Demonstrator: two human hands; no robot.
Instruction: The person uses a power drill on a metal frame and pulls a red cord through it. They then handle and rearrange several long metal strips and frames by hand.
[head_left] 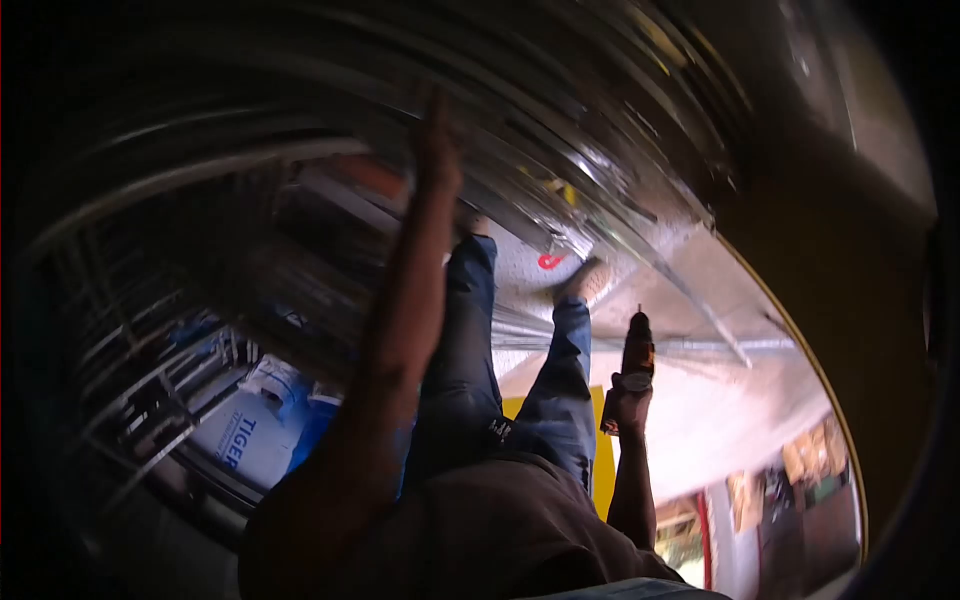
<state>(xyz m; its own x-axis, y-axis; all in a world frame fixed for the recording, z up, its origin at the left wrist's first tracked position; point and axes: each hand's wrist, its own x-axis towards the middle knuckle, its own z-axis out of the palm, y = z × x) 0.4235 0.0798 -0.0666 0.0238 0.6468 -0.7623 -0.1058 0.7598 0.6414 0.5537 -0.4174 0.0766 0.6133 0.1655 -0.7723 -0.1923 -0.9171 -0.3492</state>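
My right hand (630,404) grips a dark cordless drill (638,350) by its handle, the bit pointing away from me, out over the pale floor. My left arm reaches forward, and my left hand (437,145) looks stretched out against a stack of long shiny metal bars (590,165). Blur and shadow soften its fingers, and nothing shows in them. One long metal strip (685,285) juts from the stack toward the drill's side. Past my knees, a small red ring-shaped item (550,261) lies on the floor near my foot.
White packaging printed TIGER (235,430) lies on the left beside metal racking (165,390). A yellow surface (603,455) shows beside my right leg. Cardboard boxes (815,452) stand at far right, and a dark panel with a yellowish edge (790,320) rises on the right.
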